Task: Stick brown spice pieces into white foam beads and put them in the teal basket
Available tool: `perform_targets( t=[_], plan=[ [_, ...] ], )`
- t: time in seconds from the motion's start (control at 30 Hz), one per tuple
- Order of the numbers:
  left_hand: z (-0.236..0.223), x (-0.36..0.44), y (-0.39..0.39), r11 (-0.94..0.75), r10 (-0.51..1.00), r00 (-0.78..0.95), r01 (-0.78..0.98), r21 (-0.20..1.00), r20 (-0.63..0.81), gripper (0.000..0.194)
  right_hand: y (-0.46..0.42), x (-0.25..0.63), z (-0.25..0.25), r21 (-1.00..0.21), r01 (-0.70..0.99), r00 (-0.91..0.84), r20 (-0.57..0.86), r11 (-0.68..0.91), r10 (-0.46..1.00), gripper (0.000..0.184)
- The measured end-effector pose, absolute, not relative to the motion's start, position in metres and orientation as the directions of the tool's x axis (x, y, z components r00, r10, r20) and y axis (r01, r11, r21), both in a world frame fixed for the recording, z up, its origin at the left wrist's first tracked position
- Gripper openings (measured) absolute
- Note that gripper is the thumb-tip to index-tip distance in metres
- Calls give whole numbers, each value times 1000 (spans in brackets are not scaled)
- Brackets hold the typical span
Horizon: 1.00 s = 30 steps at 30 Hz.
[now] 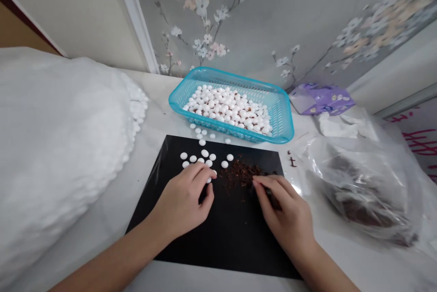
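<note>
A black board lies under both hands. My left hand is curled over its upper left part, with a small white round piece between the fingertips and thumb. Several loose white pieces are scattered just beyond those fingers. My right hand is pinched at the right edge of a pile of dark brown bits; whatever its fingertips hold is too small to make out. Behind the board stands a blue plastic basket full of white pieces, with some brown bits among them.
At the left rises a big bag of white pieces. On the right lies a clear plastic bag with dark brown contents. A purple packet and white tissue sit behind it. A flowered wall panel closes off the back.
</note>
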<state>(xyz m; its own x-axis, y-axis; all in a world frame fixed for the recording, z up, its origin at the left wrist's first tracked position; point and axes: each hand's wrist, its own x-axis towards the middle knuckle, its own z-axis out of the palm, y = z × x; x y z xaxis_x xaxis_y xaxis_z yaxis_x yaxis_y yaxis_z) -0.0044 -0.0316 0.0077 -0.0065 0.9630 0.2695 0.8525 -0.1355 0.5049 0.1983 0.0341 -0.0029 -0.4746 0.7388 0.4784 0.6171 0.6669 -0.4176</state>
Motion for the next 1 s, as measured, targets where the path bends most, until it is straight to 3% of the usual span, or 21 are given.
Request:
perform_targets(
  t=[0.1, 0.17, 0.27, 0.33, 0.43, 0.67, 0.83, 1.0],
  plan=[
    [7, -1, -32, -179, 959, 25, 824, 537, 281, 20, 32, 201, -4, -455, 622, -399, 517, 637, 758, 13],
    [9, 4, -33, -139, 968, -34, 755, 641, 250, 16, 29, 202, -3, -466, 615, -366, 547, 637, 753, 16],
    [15, 14, -34, 51, 988, -153, 425, 904, 16, 10, 27, 202, 0, -515, 528, -363, 581, 675, 728, 21],
    [17, 18, -34, 181, 979, -129, 167, 969, -160, 15, 26, 201, 3, -569, 447, -385, 574, 690, 723, 21],
    [18, 20, -33, 225, 971, -81, -6, 974, -224, 14, 27, 198, 6, -639, 395, -396, 530, 660, 750, 16],
    [20, 16, -32, 288, 956, -40, -55, 956, -290, 17, 31, 199, 0, -747, 444, -367, 351, 494, 861, 11],
    [22, 15, -30, 386, 922, 31, -120, 915, -385, 22, 24, 194, 5, -761, 388, -409, 364, 520, 837, 9],
    [23, 14, -30, 381, 925, 77, -167, 909, -373, 18, 16, 187, 6, -753, 362, -436, 385, 550, 813, 12]
  ],
)
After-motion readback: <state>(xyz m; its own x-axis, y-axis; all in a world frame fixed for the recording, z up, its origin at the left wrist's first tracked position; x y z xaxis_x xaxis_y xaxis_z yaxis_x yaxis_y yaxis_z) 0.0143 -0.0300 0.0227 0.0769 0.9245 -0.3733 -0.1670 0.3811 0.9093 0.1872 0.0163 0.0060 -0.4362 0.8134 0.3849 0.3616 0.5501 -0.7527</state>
